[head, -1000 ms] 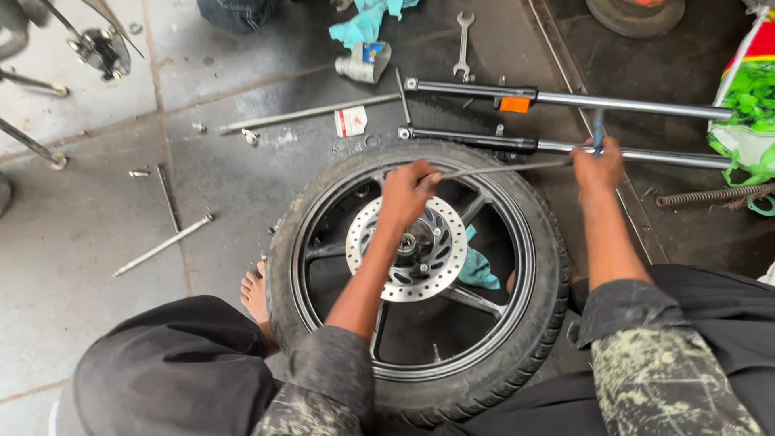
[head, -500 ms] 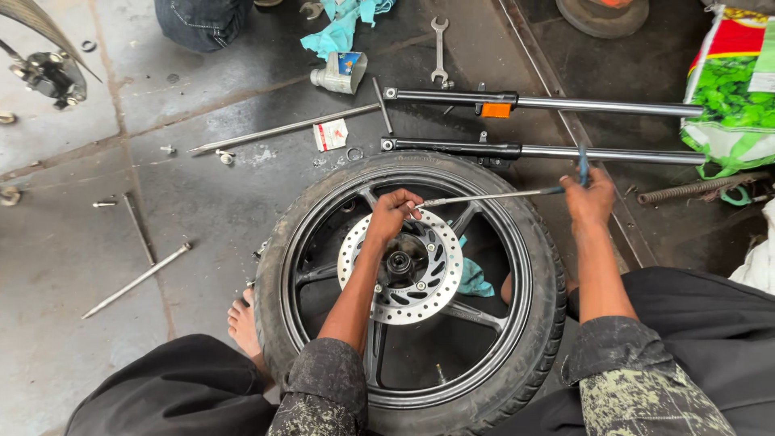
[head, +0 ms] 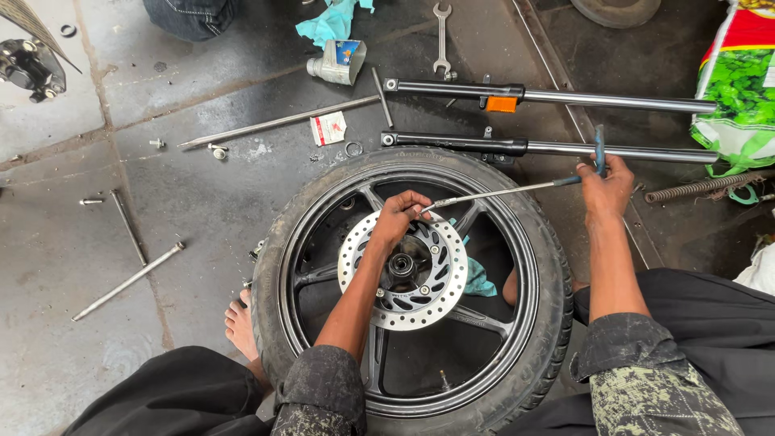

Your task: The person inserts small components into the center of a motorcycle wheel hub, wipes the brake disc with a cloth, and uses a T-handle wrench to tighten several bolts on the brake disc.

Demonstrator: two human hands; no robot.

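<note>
Here both hands (head: 401,216) (head: 604,187) grip a slim steel T-handle wrench (head: 500,193) over the drilled brake disc (head: 404,270)

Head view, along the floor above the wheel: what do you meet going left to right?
Loose bolt → long thin rod → small red-and-white packet → two fork tubes → green and red sack.

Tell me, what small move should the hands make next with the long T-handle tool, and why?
Probably turn the handle: the left hand steadies the T-handle tool tip on a bolt at the brake disc rim, and the right hand grips its crossbar, so it looks seated.
</note>
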